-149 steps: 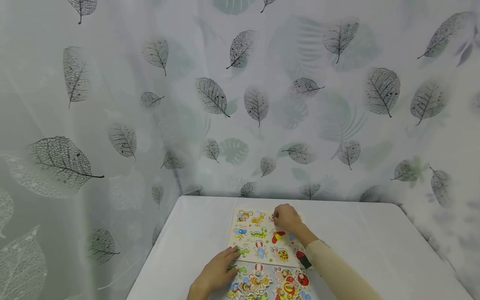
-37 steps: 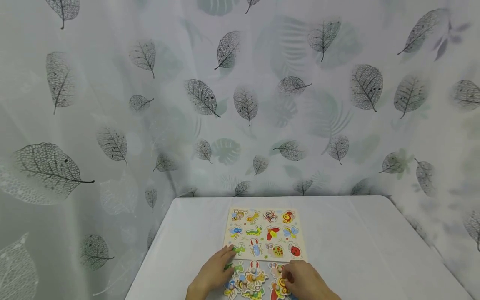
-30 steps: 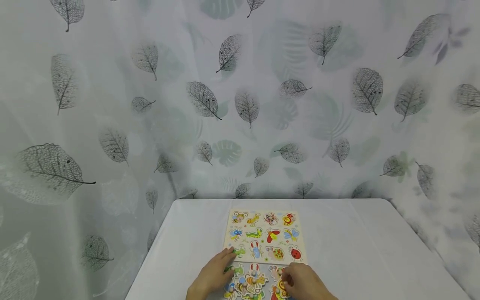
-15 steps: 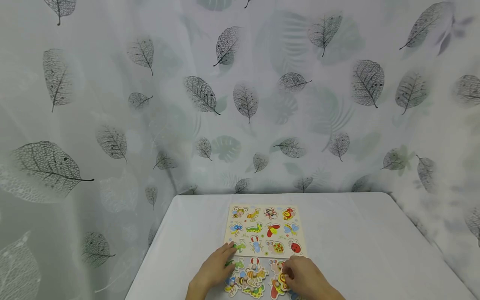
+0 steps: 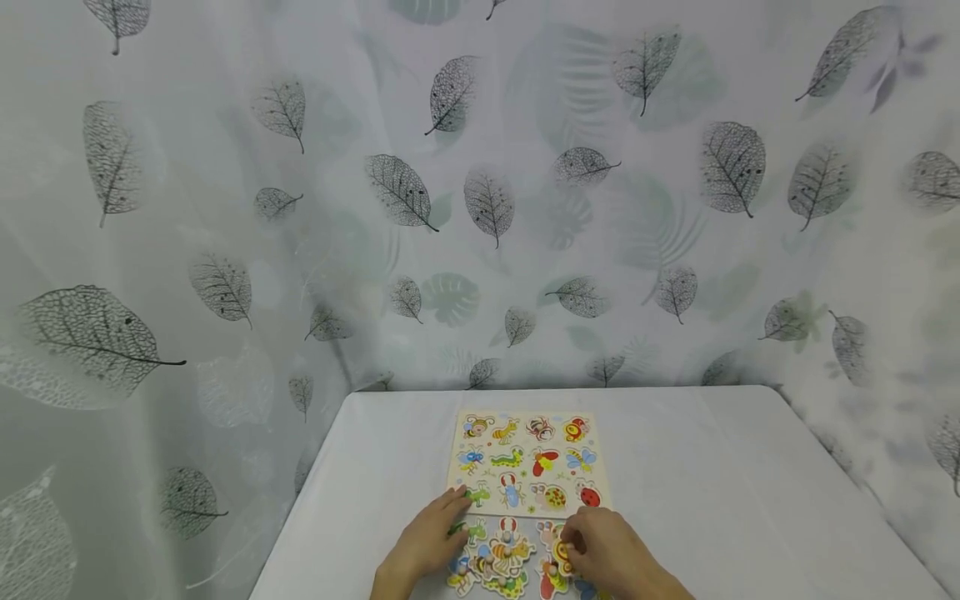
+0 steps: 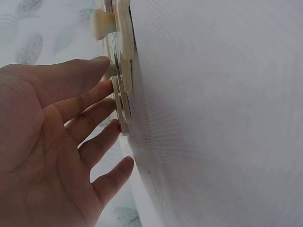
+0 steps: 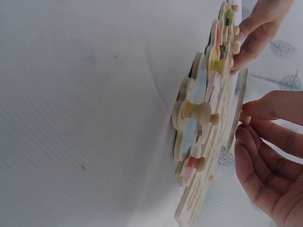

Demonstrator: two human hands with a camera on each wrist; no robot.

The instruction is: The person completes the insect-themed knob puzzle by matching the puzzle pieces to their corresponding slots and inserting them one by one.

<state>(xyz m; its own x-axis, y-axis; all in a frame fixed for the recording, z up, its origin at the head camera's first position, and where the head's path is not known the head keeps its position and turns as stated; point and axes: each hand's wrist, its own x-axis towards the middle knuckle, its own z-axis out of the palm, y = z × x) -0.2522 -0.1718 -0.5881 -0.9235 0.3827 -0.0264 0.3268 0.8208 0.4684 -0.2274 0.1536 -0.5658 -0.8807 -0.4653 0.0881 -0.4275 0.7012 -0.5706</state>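
Note:
My right hand (image 5: 609, 546) pinches the knob of a wooden insect puzzle piece (image 7: 238, 111), which stands edge-on in the right wrist view. In the head view a yellow-and-red round piece (image 5: 561, 557) shows at those fingertips. Fingers of my left hand (image 5: 426, 537) rest, extended, over the lower left corner of the cream puzzle board (image 5: 602, 467), which bears rows of insect pictures. Its thumb lies by a green insect piece (image 5: 474, 530). Below the board's near edge lies a heap of knobbed insect pieces, including an orange-striped one (image 5: 510, 550).
A white-covered table (image 5: 712, 483) carries the board and pieces. Behind and beside it hangs a leaf-patterned curtain (image 5: 360, 242). A piece with red-and-yellow wings (image 5: 551, 577) and a blue-winged piece (image 7: 194, 127) lie under or near my right hand.
Five seconds ago my right hand was at the board's upper right; it has since come down to the heap and pinches a piece there. My left hand has stayed in place.

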